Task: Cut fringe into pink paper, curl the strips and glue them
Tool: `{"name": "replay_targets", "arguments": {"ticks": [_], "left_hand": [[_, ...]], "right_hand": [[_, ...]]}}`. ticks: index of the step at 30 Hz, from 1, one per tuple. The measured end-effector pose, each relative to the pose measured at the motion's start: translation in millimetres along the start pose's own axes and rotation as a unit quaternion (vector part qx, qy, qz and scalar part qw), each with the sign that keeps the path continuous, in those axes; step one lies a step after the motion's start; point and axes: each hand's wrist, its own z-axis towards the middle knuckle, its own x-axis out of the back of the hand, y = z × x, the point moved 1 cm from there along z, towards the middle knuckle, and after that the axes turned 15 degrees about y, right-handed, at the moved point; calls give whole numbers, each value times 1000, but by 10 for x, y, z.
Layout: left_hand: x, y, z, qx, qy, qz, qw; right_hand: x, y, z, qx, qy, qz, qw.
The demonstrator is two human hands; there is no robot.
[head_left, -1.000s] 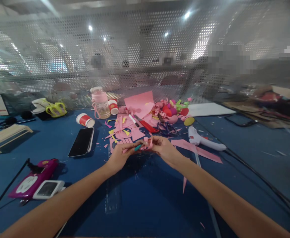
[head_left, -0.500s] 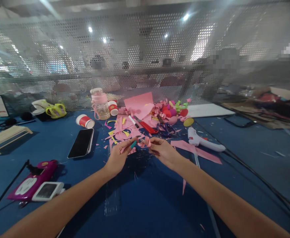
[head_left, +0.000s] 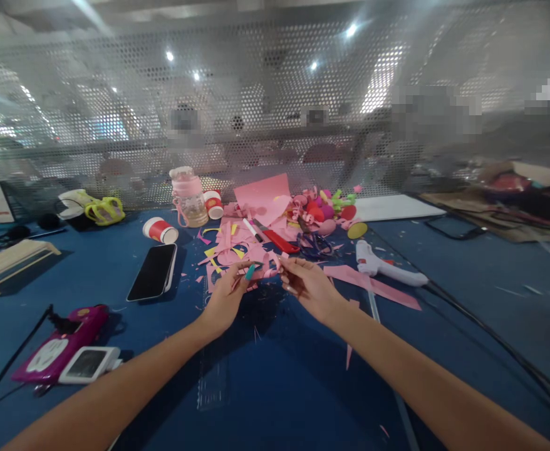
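Note:
My left hand (head_left: 228,294) and my right hand (head_left: 306,283) meet above the dark blue table (head_left: 279,376), and both pinch a curled pink paper strip (head_left: 266,270) between their fingertips. A small teal stick (head_left: 250,272) pokes out of my left fingers. Just beyond the hands lies a heap of pink paper scraps (head_left: 240,247) with some yellow bits. A red-handled utility knife (head_left: 277,238) and a pair of scissors (head_left: 315,243) lie behind the strip.
A black phone (head_left: 153,270) lies to the left, a white glue gun (head_left: 385,266) with its cord to the right. Red paper cups (head_left: 161,230), a pink bottle (head_left: 189,197), a magenta device (head_left: 56,347) and a perforated metal screen (head_left: 275,113) ring the work area.
Both hands have moved slightly away from me with the pink strip, and my right fingers have spread a little while still pinching it.

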Motion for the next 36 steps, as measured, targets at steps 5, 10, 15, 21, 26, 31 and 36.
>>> {"name": "replay_targets", "arguments": {"ticks": [5, 10, 15, 21, 26, 31, 36], "left_hand": [[6, 25, -21, 6, 14, 44, 999], [-24, 18, 0, 65, -48, -15, 997], [-21, 21, 20, 109, -29, -87, 990], [12, 25, 38, 91, -9, -89, 992], [17, 14, 52, 70, -11, -63, 995], [32, 14, 75, 86, 9, -101, 991], [50, 5, 85, 91, 15, -99, 991]], "right_hand": [[20, 1, 19, 28, 15, 32, 999], [19, -25, 20, -20, -45, 78, 996], [13, -50, 30, -75, -32, 138, 987], [-12, -102, 3, -112, -17, 107, 988], [-9, -105, -30, -77, -18, 101, 992], [-6, -130, -82, -61, -81, 107, 989], [-16, -74, -67, 1, -84, 66, 994]]}}
